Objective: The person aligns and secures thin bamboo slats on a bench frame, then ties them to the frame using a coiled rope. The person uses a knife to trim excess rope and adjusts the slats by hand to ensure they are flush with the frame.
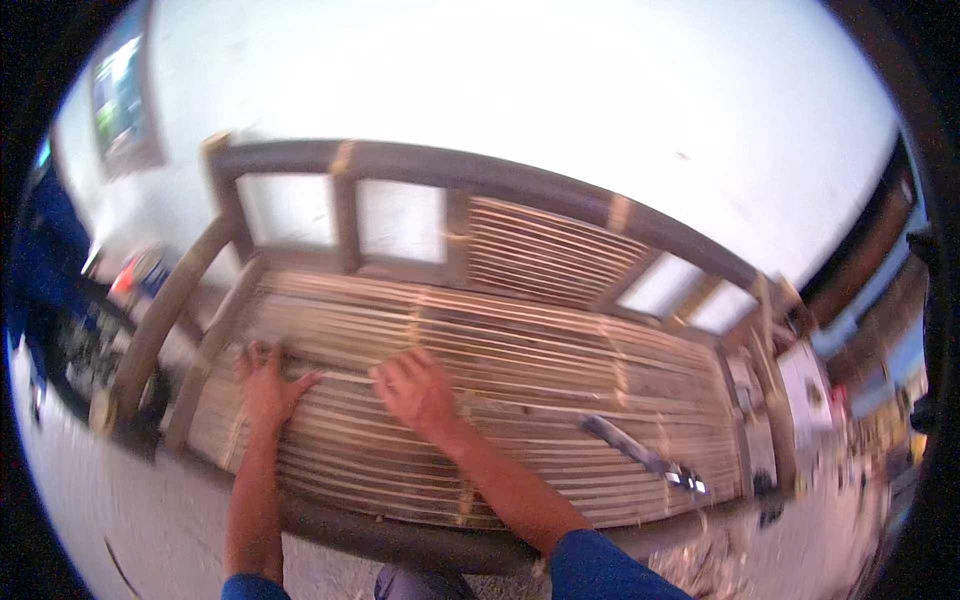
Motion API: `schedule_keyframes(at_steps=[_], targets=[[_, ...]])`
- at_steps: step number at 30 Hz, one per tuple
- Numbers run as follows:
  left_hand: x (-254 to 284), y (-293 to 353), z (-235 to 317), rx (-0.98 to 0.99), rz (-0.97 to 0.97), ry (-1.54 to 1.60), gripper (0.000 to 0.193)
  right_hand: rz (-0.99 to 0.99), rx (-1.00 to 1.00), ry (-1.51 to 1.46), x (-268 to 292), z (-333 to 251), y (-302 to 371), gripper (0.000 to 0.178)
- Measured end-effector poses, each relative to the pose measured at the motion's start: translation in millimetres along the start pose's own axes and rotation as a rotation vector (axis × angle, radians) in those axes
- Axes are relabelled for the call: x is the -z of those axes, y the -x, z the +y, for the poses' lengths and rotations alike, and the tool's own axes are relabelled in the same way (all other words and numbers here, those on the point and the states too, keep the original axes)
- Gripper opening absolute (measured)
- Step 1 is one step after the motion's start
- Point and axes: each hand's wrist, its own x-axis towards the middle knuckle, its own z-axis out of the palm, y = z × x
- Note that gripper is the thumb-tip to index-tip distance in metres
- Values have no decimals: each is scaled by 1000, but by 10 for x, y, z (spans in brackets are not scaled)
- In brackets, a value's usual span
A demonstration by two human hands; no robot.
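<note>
A bamboo bench [540, 366] with a seat of thin slats and thick round rails fills the middle of the view. On the left part of the seat lies my left hand [268, 388], open, fingers spread and thumb stretched toward the right. To its right, my right hand [416, 392] rests at the slats with its fingers curled in; what they hold, if anything, is hidden. A pale slat runs between the two hands. Further right on the seat lies a long tool [640, 455], dark grey at one end and shiny at the other, too blurred to name.
A white wall [560, 80] stands behind the bench's backrest [555, 250]. At the far left is a dark motorcycle-like shape [80, 345], partly cut off. Grey ground [110, 500] runs along the front, with pale shavings [715, 560] at the lower right.
</note>
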Motion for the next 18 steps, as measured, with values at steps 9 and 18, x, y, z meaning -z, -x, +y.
schedule_keyframes(at_steps=[9, 18], targets=[[-273, -107, -279, -42, -74, -78, 82, -227, -135, 44, 1499, 0, 739, 33], [-492, 273, -406, -122, -231, -208, 75, -420, -933, 813, 4020, 421, 2541, 57]])
